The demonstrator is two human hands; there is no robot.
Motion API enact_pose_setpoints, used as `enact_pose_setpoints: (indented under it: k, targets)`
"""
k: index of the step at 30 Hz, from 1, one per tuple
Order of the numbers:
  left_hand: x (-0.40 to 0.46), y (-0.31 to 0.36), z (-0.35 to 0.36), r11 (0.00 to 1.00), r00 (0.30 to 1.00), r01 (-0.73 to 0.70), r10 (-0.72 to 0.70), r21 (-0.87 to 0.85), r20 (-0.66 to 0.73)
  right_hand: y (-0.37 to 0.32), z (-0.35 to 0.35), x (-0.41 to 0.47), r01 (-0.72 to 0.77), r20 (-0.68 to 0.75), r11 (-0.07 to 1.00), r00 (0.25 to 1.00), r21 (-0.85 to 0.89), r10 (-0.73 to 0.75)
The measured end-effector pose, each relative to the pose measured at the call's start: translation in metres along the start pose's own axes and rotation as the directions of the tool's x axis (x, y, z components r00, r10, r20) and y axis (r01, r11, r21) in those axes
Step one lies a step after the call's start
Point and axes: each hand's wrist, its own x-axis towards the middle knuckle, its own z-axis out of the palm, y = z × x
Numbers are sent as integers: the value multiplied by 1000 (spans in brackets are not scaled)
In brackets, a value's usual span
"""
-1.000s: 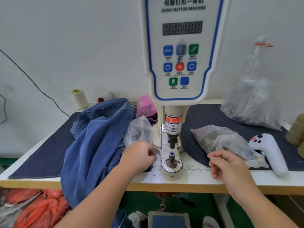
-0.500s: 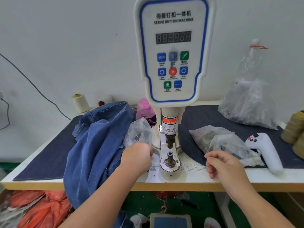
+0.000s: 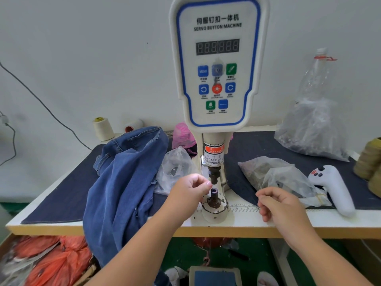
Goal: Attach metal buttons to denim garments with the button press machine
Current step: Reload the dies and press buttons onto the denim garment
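Hovering: left hand [image 3: 190, 189], fingertips pinched on something too small to identify, sat just up-left of the upright lower die [image 3: 214, 196]. Right hand [image 3: 282, 205], loosely curled, apparently empty, farther right. Jeans [image 3: 125, 176] heaped left.

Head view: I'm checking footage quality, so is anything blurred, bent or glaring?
Head view: even, soft lighting, no harsh glare; wide-angle bending bows the table edge; left hand slightly motion-blurred; panel lettering on the button machine stays readable.
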Motion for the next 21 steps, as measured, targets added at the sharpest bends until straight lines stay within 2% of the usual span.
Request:
enact_pose_setpoints:
  k: [11, 17, 21]
  targets:
    - [-7, 13, 3, 953, 981, 183, -162, -240, 105, 0, 1, -2, 19, 9, 1000, 1000, -13, -19]
    - [-9, 24, 4, 886, 953, 301, -273, -351, 129, 1, 4, -5, 51, -1, 998, 999, -38, -51]
    - [-10, 28, 2, 806, 927, 374, -342, -458, 155, 1, 6, -7, 81, -9, 994, 997, -68, -82]
